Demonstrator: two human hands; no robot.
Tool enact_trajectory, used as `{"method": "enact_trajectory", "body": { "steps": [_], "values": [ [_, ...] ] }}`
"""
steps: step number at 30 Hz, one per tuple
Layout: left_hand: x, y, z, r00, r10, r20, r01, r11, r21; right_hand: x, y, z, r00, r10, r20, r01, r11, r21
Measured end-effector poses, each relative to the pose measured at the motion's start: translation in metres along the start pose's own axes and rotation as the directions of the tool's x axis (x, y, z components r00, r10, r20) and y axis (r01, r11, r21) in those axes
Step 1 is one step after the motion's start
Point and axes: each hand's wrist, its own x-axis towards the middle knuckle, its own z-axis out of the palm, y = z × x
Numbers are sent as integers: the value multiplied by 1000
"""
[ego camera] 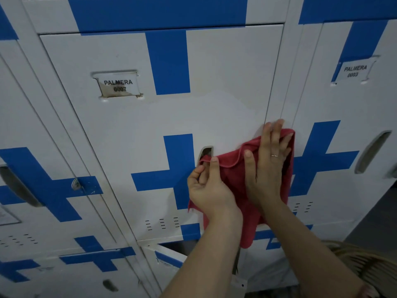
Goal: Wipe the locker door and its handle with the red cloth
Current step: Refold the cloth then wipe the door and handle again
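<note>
My right hand (268,162) lies flat, pressing the red cloth (232,173) against the right edge of the locker door (129,136); my left hand (206,186) pinches its corner beside the handle (205,152). Midway, I judge: upper door and handle remain

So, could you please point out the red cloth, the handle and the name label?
red cloth (234,175), head view, fabric just below its top hem.
handle (206,152), head view, uncovered top of its recess.
name label (118,85), head view, printed text.
</note>
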Motion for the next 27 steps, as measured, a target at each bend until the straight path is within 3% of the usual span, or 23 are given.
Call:
{"method": "enact_trajectory", "body": {
  "steps": [9,13,18,23,27],
  "values": [
    [1,-7,0,981,164,100,-167,986,22,3,9,2,995,-8,-103,35,964,262],
    [8,-10,-1,966,237,99,-249,961,123,6,12,4,976,-27,-217,68,980,187],
    [8,-16,-4,964,244,105,-261,944,204,0,27,12,947,-159,-279,175,984,33],
    [8,-18,-6,941,306,143,-335,899,282,1,28,15,947,-237,-215,225,971,-79],
    [10,-19,-7,924,344,166,-379,879,289,8,24,8,978,-174,-117,169,984,-50]
  ]
}}
